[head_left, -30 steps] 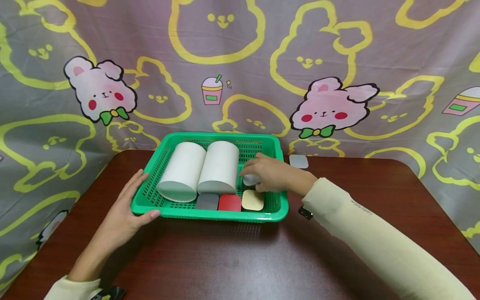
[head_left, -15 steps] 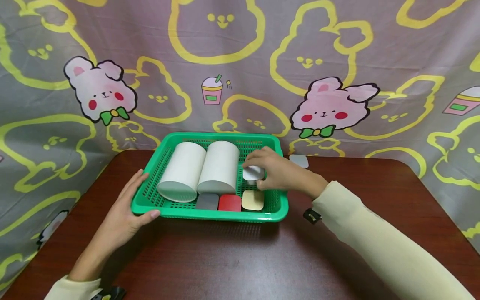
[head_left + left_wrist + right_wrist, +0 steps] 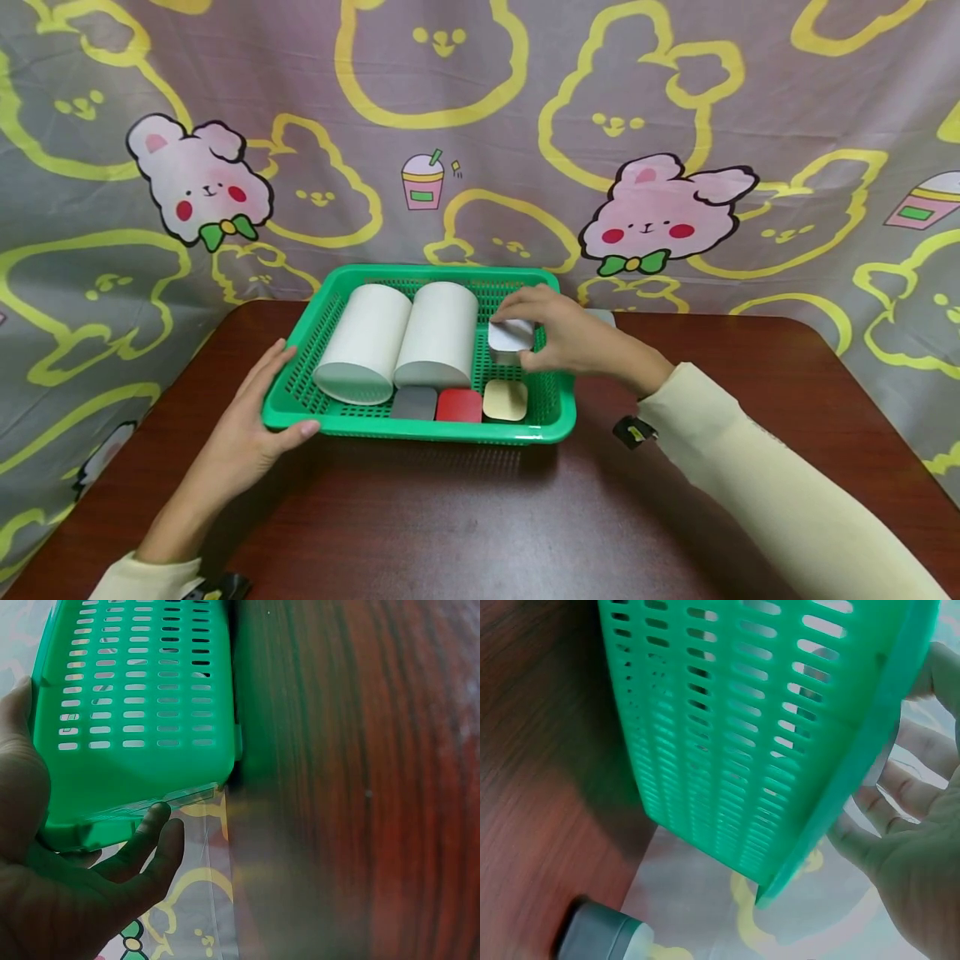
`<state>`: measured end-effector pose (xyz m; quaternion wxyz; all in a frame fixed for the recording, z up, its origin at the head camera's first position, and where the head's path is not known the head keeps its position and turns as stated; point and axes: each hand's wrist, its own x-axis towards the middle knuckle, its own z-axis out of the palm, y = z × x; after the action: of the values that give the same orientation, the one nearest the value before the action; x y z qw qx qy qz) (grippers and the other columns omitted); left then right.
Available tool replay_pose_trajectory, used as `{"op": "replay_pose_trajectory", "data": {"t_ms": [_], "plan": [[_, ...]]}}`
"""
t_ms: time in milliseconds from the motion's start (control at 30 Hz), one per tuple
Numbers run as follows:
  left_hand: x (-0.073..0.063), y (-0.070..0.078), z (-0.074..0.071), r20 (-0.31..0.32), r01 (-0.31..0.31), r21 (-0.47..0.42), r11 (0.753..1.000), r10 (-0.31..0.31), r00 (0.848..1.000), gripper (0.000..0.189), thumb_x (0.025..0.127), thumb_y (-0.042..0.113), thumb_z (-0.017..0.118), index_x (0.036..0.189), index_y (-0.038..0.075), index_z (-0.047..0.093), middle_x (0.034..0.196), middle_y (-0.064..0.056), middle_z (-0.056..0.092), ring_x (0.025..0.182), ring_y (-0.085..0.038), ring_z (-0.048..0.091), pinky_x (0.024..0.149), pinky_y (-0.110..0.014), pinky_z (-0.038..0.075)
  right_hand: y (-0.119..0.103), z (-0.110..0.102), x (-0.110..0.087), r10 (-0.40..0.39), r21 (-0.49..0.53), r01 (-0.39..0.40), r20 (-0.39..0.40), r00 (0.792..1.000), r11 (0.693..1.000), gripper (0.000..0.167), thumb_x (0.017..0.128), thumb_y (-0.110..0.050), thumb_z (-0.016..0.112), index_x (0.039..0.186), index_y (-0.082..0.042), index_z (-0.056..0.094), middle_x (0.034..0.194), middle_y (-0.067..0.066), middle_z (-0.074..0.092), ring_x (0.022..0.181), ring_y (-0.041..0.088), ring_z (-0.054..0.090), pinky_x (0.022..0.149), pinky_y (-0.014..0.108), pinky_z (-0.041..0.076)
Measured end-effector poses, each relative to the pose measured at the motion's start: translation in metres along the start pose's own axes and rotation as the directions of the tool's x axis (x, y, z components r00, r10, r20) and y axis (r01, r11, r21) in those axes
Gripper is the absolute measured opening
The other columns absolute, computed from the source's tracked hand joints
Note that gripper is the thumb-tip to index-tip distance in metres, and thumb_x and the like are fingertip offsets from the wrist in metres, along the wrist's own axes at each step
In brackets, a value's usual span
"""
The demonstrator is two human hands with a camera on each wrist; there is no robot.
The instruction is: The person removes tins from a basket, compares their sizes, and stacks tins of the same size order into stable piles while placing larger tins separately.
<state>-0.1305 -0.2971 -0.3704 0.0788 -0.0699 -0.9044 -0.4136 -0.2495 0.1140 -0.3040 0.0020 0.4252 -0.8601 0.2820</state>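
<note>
In the head view my left hand [image 3: 251, 421] grips the front left corner of a green plastic basket [image 3: 420, 427], thumb over the rim, fingers along the outer side [image 3: 142, 847]. My right hand [image 3: 573, 333] pinches a small rounded-square container [image 3: 511, 335] with a white top, inside the right part of the basket. Two white cylinders [image 3: 365, 342] lie side by side on the basket's left. Along its front wall stand small rounded-square pieces with a dark grey top [image 3: 415, 404], a red top [image 3: 460, 406] and a cream top [image 3: 506, 400].
Behind my right wrist, on the brown table [image 3: 480, 517], stands another container [image 3: 603, 317], mostly hidden in the head view; the right wrist view shows its grey body [image 3: 596, 934]. A patterned curtain [image 3: 480, 150] hangs behind the table.
My right hand has drawn slightly up and to the right with the white-topped container, whose top now shows more fully. The left hand and basket stay in place.
</note>
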Motion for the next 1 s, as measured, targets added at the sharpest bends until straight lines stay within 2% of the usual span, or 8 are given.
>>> {"op": "replay_pose_trajectory", "data": {"t_ms": [200, 367, 467, 667, 900, 1000], "plan": [[0.000, 0.000, 0.000, -0.002, -0.001, 0.014, 1.000, 0.001, 1.000, 0.103, 0.085, 0.021, 0.087, 0.167, 0.011, 0.025, 0.176, -0.016, 0.011, 0.156, -0.049, 0.016, 0.110, -0.076, 0.022, -0.003, -0.015, -0.009, 0.068, 0.011, -0.068, -0.032, 0.997, 0.998, 0.047, 0.084, -0.006, 0.075, 0.130, -0.010, 0.073, 0.138, 0.008, 0.063, 0.124, 0.027, 0.051, 0.090, 0.046, 0.055], [0.001, -0.001, 0.000, -0.001, -0.004, 0.024, 1.000, 0.004, 1.000, 0.105, 0.084, 0.023, 0.087, 0.167, 0.010, 0.024, 0.176, -0.017, 0.011, 0.156, -0.050, 0.016, 0.110, -0.077, 0.023, 0.001, -0.028, -0.019, 0.089, 0.013, -0.088, -0.064, 0.994, 0.996, 0.049, 0.084, -0.005, 0.074, 0.133, -0.010, 0.072, 0.139, 0.008, 0.062, 0.121, 0.026, 0.051, 0.084, 0.043, 0.054], [0.001, -0.002, 0.000, -0.003, -0.007, 0.025, 1.000, 0.007, 1.000, 0.105, 0.084, 0.023, 0.088, 0.167, 0.010, 0.024, 0.176, -0.017, 0.011, 0.156, -0.050, 0.016, 0.110, -0.078, 0.022, 0.004, -0.035, -0.026, 0.123, 0.045, -0.119, -0.080, 0.989, 0.992, 0.050, 0.085, -0.003, 0.072, 0.134, -0.011, 0.071, 0.140, 0.008, 0.060, 0.123, 0.026, 0.052, 0.091, 0.046, 0.054], [0.000, -0.002, 0.000, -0.005, -0.008, 0.028, 1.000, 0.009, 1.000, 0.104, 0.084, 0.023, 0.088, 0.167, 0.010, 0.025, 0.176, -0.017, 0.011, 0.156, -0.051, 0.016, 0.109, -0.077, 0.023, 0.011, -0.048, -0.043, 0.238, 0.127, -0.225, -0.106, 0.965, 0.966, 0.051, 0.088, -0.003, 0.068, 0.136, -0.017, 0.070, 0.144, 0.001, 0.058, 0.126, 0.025, 0.051, 0.099, 0.053, 0.053], [0.001, -0.002, 0.001, -0.005, -0.009, 0.021, 1.000, 0.009, 1.000, 0.105, 0.084, 0.021, 0.088, 0.167, 0.011, 0.024, 0.176, -0.016, 0.011, 0.156, -0.051, 0.017, 0.109, -0.076, 0.023, 0.022, -0.060, -0.057, 0.344, 0.198, -0.318, -0.117, 0.932, 0.927, 0.048, 0.091, -0.005, 0.070, 0.136, -0.020, 0.068, 0.145, -0.003, 0.058, 0.120, 0.027, 0.060, 0.095, 0.034, 0.055], [0.001, -0.002, 0.001, -0.004, -0.009, 0.020, 1.000, 0.009, 1.000, 0.105, 0.084, 0.021, 0.088, 0.167, 0.010, 0.024, 0.176, -0.016, 0.011, 0.156, -0.051, 0.017, 0.109, -0.076, 0.023, 0.028, -0.064, -0.059, 0.366, 0.219, -0.337, -0.109, 0.924, 0.916, 0.049, 0.091, -0.005, 0.070, 0.138, -0.020, 0.068, 0.148, -0.002, 0.056, 0.120, 0.029, 0.061, 0.099, 0.037, 0.054]]}}
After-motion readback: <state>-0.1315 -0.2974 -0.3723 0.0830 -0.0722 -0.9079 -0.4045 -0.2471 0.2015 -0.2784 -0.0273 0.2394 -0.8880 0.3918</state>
